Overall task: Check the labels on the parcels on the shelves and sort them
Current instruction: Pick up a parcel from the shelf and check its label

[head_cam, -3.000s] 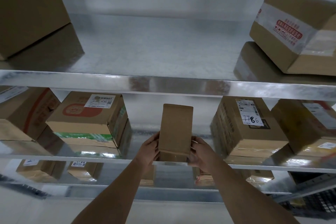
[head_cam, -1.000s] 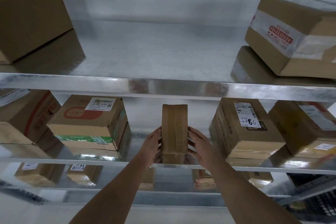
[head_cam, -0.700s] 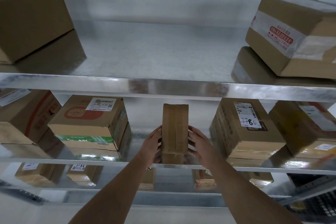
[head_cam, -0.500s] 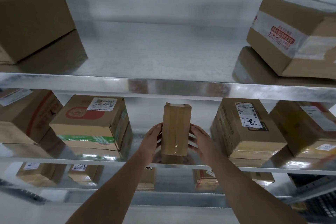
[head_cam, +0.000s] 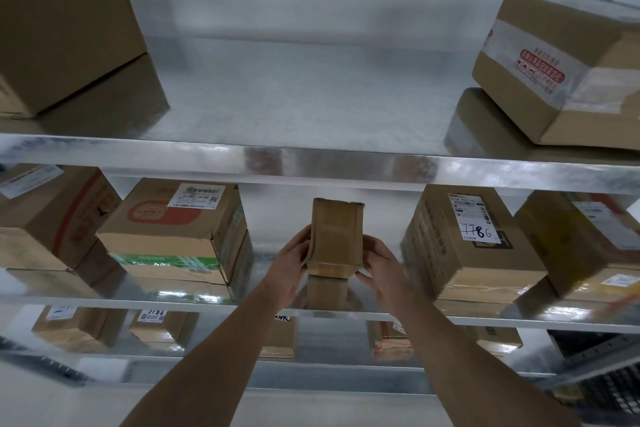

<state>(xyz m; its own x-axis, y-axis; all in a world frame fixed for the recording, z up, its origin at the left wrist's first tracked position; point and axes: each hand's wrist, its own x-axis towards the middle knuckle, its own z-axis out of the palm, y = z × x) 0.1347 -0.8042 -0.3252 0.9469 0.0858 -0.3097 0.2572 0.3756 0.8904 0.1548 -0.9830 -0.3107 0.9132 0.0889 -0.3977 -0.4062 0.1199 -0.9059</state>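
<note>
As if clamped: small parcel (head_cam: 336, 239) between left hand (head_cam: 290, 262) and right hand (head_cam: 381, 265) fingers (head_cam: 364, 276).

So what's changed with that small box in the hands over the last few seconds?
The small narrow box has been turned in the grip: three seconds ago it showed a plain broad face, then a taped side, and now another plain face, with its base just above the middle shelf. Left hand and right hand still hold its sides. The other parcels haven't moved.

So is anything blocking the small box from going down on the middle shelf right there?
Nothing visible. The small box, gripped by the left hand and right hand, hangs over bare middle shelf between neighbouring parcels.
</note>
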